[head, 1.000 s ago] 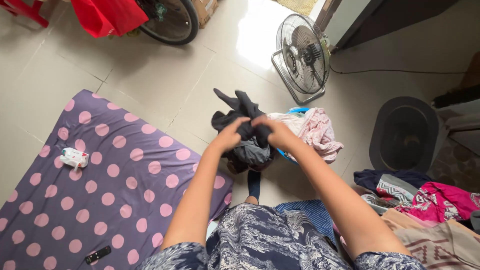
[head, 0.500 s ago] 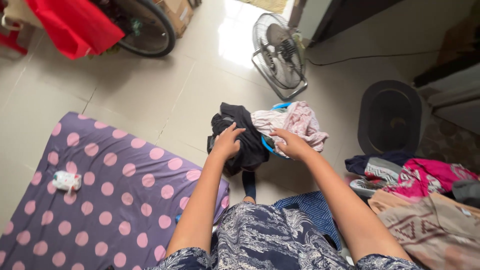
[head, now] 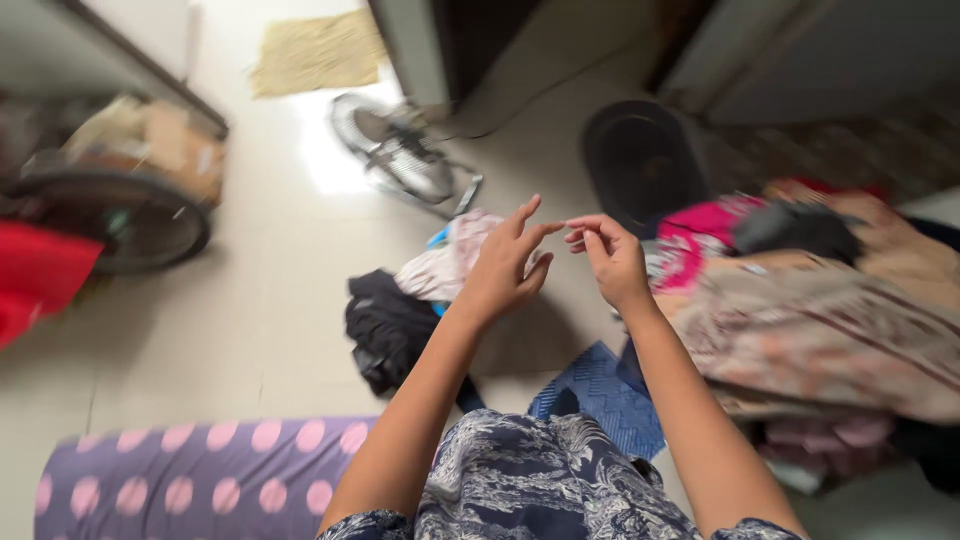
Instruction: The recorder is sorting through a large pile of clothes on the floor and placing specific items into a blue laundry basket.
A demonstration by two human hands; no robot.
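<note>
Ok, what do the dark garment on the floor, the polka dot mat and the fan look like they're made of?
Dark garment: soft matte cloth, judging by its crumpled folds.
Polka dot mat: purple fabric with pink dots, seemingly over padding, since its edge looks rounded.
Fan: probably metal wire for the grille, with a slight shine; motion blur leaves that uncertain.
Both hands are raised and empty.

Dark black garment (head: pixel 385 325) lies crumpled on the tiled floor (head: pixel 250 300), touching a pale pinkish cloth (head: pixel 445 265) bunched just beside it.
</note>
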